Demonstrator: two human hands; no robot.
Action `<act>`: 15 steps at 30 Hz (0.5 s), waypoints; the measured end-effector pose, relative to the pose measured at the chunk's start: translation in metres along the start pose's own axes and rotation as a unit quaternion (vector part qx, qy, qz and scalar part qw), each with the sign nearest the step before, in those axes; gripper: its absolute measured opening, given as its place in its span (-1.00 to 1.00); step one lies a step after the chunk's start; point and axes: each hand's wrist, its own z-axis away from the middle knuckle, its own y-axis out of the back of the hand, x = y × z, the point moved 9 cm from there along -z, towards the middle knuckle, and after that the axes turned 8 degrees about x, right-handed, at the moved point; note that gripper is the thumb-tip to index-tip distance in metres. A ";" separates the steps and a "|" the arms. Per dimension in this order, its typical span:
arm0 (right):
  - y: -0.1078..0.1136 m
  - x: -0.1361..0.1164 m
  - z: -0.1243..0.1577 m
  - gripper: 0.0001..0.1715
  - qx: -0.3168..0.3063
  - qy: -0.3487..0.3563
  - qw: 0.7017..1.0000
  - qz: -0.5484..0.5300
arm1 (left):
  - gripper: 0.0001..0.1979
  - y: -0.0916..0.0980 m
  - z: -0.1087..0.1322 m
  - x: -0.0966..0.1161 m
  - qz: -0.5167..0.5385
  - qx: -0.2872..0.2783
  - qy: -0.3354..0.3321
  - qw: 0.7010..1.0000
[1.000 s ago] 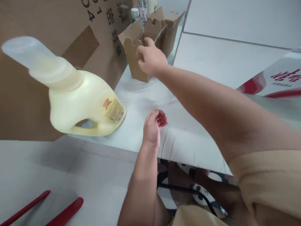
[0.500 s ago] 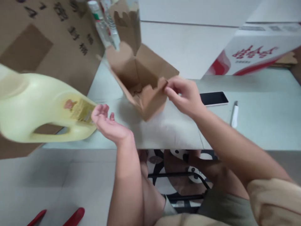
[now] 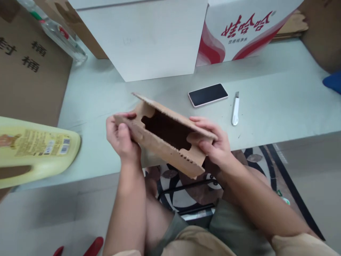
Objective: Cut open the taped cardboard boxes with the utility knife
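Observation:
A small brown cardboard box (image 3: 165, 151) is held between both hands above the table's front edge. Its opening faces up toward me, with flaps standing along the long sides and a dark interior. My left hand (image 3: 121, 137) is closed on the left end, thumb on the near flap. At the right end my right hand (image 3: 213, 140) grips the box, its fingers behind the far flap and its thumb by the short end flap. Beyond the right hand lie a smartphone (image 3: 208, 95) with a dark screen and a white utility knife (image 3: 235, 110), its tip pointing away.
A pale yellow jug (image 3: 53, 142) stands at the left edge of the table (image 3: 266, 89). Clear bottles (image 3: 64, 41) are at the back left beside a large carton (image 3: 34, 81). A white box (image 3: 151, 46) and a red-and-white carton (image 3: 239, 32) line the back.
The cardboard box has come off the table toward me and turned, its flaps now folded up. My left hand, earlier empty near the jug, now grips it too. The view has shifted right.

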 end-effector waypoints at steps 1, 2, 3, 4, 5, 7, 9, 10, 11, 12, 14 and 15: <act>-0.001 -0.002 0.002 -0.42 -0.010 0.017 1.000 -0.014 | -0.80 0.000 -0.001 -0.003 -0.014 -0.005 0.006 1.000; -0.001 -0.003 0.004 -0.36 -0.019 0.029 0.999 -0.026 | -0.75 0.000 -0.003 -0.007 -0.031 -0.009 0.015 0.999; -0.001 -0.004 0.006 -0.31 -0.025 0.033 0.999 -0.035 | -0.72 0.001 -0.004 -0.009 -0.049 -0.015 0.021 0.998; -0.001 -0.003 0.008 -0.29 -0.030 0.032 0.998 -0.039 | -0.73 0.001 -0.005 -0.011 -0.066 -0.023 0.022 0.997; 0.000 -0.001 0.009 -0.29 -0.036 0.027 0.998 -0.038 | -0.79 0.001 -0.006 -0.011 -0.081 -0.037 0.018 0.996; 0.002 0.002 0.009 -0.31 -0.039 0.019 0.999 -0.030 | -0.89 -0.004 -0.008 -0.008 -0.092 -0.081 -0.007 0.992; 0.009 0.009 0.006 -0.29 -0.006 0.006 1.000 -0.027 | -0.82 -0.007 -0.010 -0.003 -0.091 -0.112 -0.032 0.989; 0.015 0.015 0.004 -0.26 0.028 -0.009 0.999 -0.024 | -0.77 -0.005 -0.013 -0.002 -0.091 -0.107 -0.038 0.989; 0.021 0.022 0.001 -0.27 0.065 -0.033 0.997 -0.016 | -0.74 0.000 -0.017 -0.002 -0.089 -0.088 -0.038 0.991; 0.026 0.030 0.000 -0.30 0.094 -0.065 0.993 -0.004 | -0.72 0.007 -0.022 -0.003 -0.085 -0.057 -0.028 0.994; 0.022 0.044 -0.002 -0.31 0.083 -0.132 0.988 0.015 | -0.71 0.027 -0.032 -0.010 -0.075 0.024 0.020 0.997; 0.015 0.046 -0.003 -0.28 0.044 -0.151 0.987 0.012 | -0.72 0.038 -0.035 -0.014 -0.069 0.068 0.048 0.994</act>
